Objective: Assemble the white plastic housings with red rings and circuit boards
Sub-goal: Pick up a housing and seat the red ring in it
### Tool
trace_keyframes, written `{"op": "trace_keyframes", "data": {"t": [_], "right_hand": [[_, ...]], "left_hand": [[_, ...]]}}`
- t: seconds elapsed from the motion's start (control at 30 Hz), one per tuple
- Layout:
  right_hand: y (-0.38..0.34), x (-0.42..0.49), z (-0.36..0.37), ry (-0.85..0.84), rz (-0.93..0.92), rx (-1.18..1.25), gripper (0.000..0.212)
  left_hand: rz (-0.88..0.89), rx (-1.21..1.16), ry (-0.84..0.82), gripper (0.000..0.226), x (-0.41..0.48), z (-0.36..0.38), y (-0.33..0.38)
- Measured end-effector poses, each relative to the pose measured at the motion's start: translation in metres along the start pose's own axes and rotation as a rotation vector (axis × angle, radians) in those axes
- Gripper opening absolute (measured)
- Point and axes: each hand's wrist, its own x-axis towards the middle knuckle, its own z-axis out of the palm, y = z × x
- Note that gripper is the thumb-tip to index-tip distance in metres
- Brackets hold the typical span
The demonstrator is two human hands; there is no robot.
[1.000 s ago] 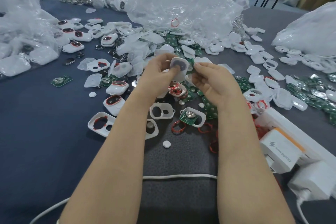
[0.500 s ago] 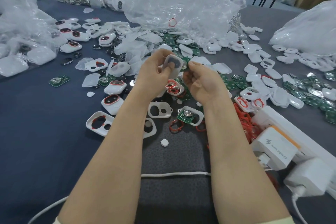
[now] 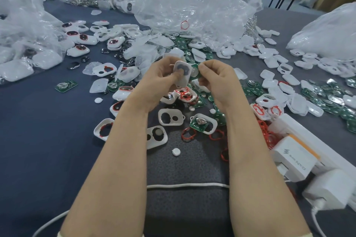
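Two parts are off the table, one in each hand. The left hand (image 3: 158, 82) grips a white, rounded plastic housing with a dark oval patch (image 3: 182, 75), thumb pressed on its face and fingers curled behind it. The right hand (image 3: 219, 81) pinches a small green circuit board carrying a silver coin cell (image 3: 195, 72) by its edge, just right of the housing. We cannot tell whether the two parts touch. Both are held over the far middle of the dark blue cloth table (image 3: 38, 140), above a dense litter of loose parts.

Risks, as we judge them:

1. The board seats skewed or reversed. Cause: the thumb covers part of the housing, and we cannot see its cavity from here, so alignment is by feel.
2. The ring is omitted. We cannot see a red ring in the held housing. Thin red rubber rings (image 3: 187, 134) lie loose nearer on the cloth, and closing without one would leave the unit incomplete.
3. The board slips. An edge pinch is a light hold, and a dropped board would land among many like it.
4. A lowered wrist sweeps the part-built white housing with a green board in it (image 3: 202, 124), which lies between the forearms.
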Motion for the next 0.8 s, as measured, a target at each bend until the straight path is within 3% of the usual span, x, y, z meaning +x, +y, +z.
{"op": "trace_keyframes", "data": {"t": [0.13,0.53,0.7,0.8], "right_hand": [[0.002,-0.003,0.015,0.058,0.032,0.188,0.023],[0.006,-0.005,0.028,0.117,0.069,0.383,0.024],[0.003,-0.004,0.028,0.044,0.083,0.583,0.024],[0.005,-0.001,0.025,0.134,0.083,0.365,0.025]], "left_hand": [[-0.009,-0.010,0.004,0.022,-0.001,-0.004,-0.002],[-0.051,-0.096,0.028,0.019,-0.001,-0.002,-0.003],[-0.043,-0.302,0.002,0.015,0.000,0.003,0.000],[-0.045,-0.371,0.047,0.012,0.001,0.004,0.000]]}}
